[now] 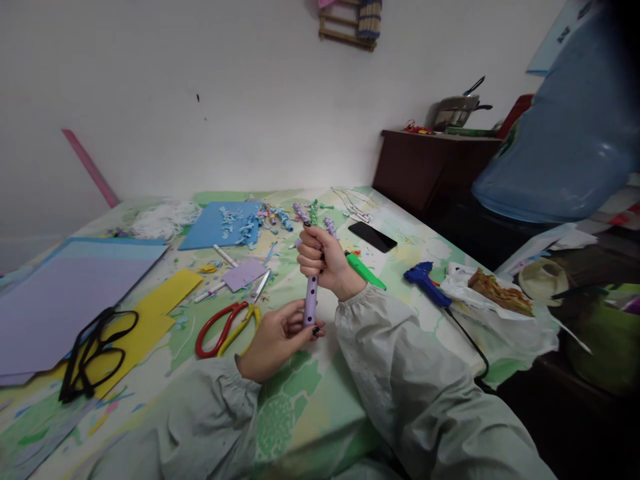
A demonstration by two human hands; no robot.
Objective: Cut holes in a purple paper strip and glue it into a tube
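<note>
Light's soft and flat, kinda dim, with no hard shadows on the table [300, 393], and the wall [200, 80] goes greyish. Past the table's right edge it all sinks into murk. It's sharpest mid-frame, where the left hand [275, 339] and right hand [327, 261] grip the purple stick [311, 301]. Fisheye bends the table's edges. The blue jug [565, 147] top right is blurry, and that corner is black.

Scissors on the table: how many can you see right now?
2. A red-and-yellow-handled pair lies just left of the left hand, which holds a purple dotted stick; a black-handled pair lies on the yellow sheet further left. Others may be hidden under paper.
</note>
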